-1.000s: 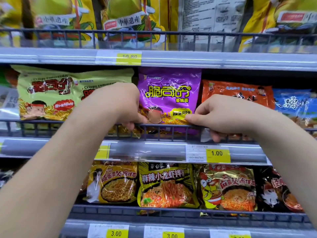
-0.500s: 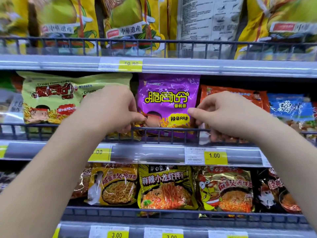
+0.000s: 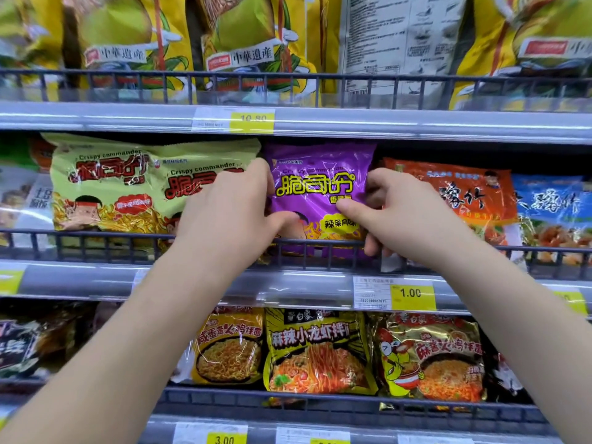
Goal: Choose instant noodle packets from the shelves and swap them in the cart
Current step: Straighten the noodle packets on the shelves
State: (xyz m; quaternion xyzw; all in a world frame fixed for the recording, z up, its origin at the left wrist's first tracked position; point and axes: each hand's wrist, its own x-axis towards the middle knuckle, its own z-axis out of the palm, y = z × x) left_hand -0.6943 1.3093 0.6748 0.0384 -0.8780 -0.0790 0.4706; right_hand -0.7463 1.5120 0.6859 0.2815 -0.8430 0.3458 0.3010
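Observation:
A purple noodle packet with yellow lettering stands upright on the middle shelf, behind the dark wire rail. My left hand grips its left edge, thumb on the front low down. My right hand grips its right edge, thumb pressed on the front. Both forearms reach up from the bottom corners. The packet's bottom edge sits behind the rail. No cart is in view.
Light-green packets stand left of the purple one; orange and blue packets stand right. Large yellow bags fill the top shelf. The lower shelf holds a yellow-black packet among others. Price tags line the shelf edges.
Both hands have moved up from the rail onto the purple packet's sides and closed on it. The view has tilted slightly upward.

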